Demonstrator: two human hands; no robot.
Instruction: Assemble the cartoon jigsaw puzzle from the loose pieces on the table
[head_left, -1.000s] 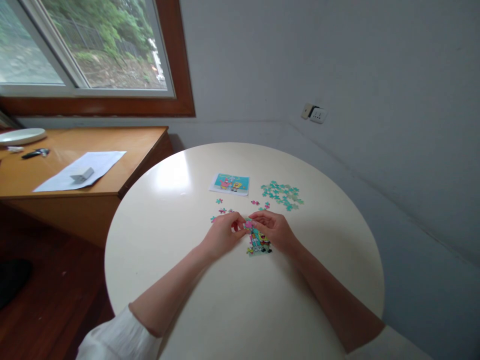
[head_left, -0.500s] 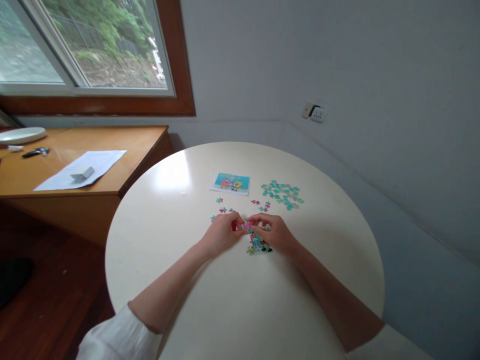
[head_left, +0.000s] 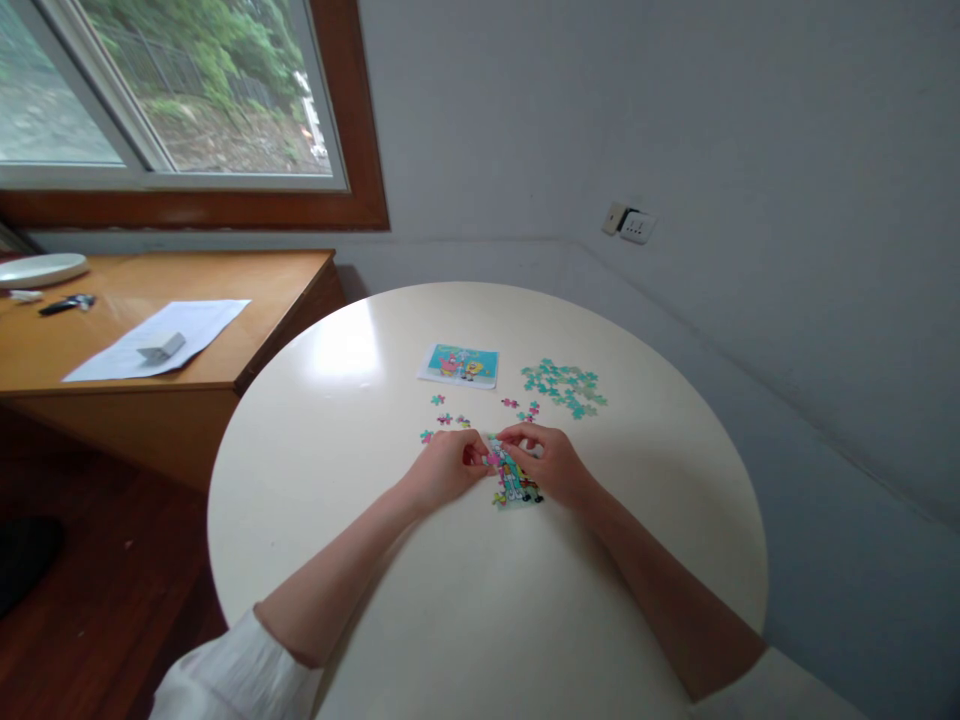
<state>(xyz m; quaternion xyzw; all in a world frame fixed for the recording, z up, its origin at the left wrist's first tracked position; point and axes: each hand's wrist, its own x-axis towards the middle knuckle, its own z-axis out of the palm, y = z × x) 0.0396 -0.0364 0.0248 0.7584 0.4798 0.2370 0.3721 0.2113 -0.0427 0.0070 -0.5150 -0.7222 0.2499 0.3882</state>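
A partly assembled jigsaw puzzle [head_left: 513, 488] of cartoon figures lies on the round white table [head_left: 480, 620] between my hands. My left hand [head_left: 450, 462] is at its left edge, thumb and fingertips closed on a pink puzzle piece [head_left: 493, 459] that touches the edge. Whether the piece is fitted in, I cannot tell. My right hand [head_left: 546, 462] bends over the puzzle's upper right part, its fingers and thumb gripping there and hiding some of it. A picture card [head_left: 460, 366] with similar cartoon figures lies farther back.
Many turquoise pieces [head_left: 564, 384] lie in a heap at the back right. Several loose pieces [head_left: 445, 419] are scattered beyond my hands. To the left, a wooden desk [head_left: 292, 285] holds paper [head_left: 202, 320] and a small white block [head_left: 161, 346]. A wall socket [head_left: 637, 227] is on the right.
My right thumb has shifted up a little, and more of the puzzle's upper middle shows. My left hand has barely moved and stays at the pink piece.
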